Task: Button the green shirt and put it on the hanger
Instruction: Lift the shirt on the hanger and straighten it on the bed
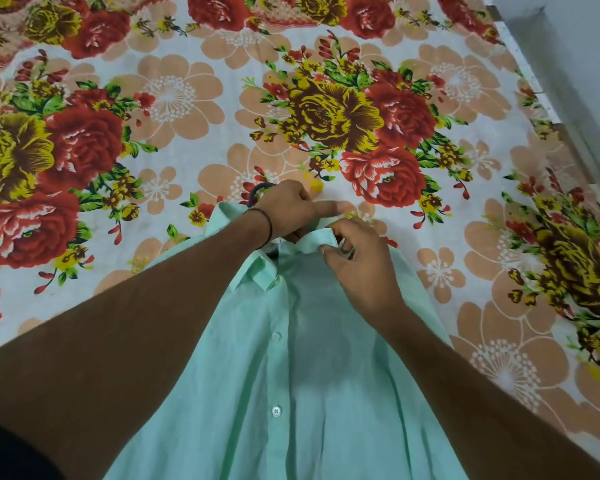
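A pale green shirt [291, 375] lies front up on a flowered bedsheet, collar away from me, its placket closed with white buttons showing down the middle. A dark hanger hook [257, 192] sticks out past the collar; the hanger's body is hidden inside the shirt. My left hand [288, 206], with a black band on the wrist, is curled at the collar's far edge beside the hook. My right hand [361, 261] pinches the right collar flap between thumb and fingers. The two hands nearly touch over the neck opening.
The flowered bedsheet [326, 109] covers the whole bed around the shirt. The bed's right edge [548, 109] runs diagonally at the upper right, with a grey wall or floor beyond it.
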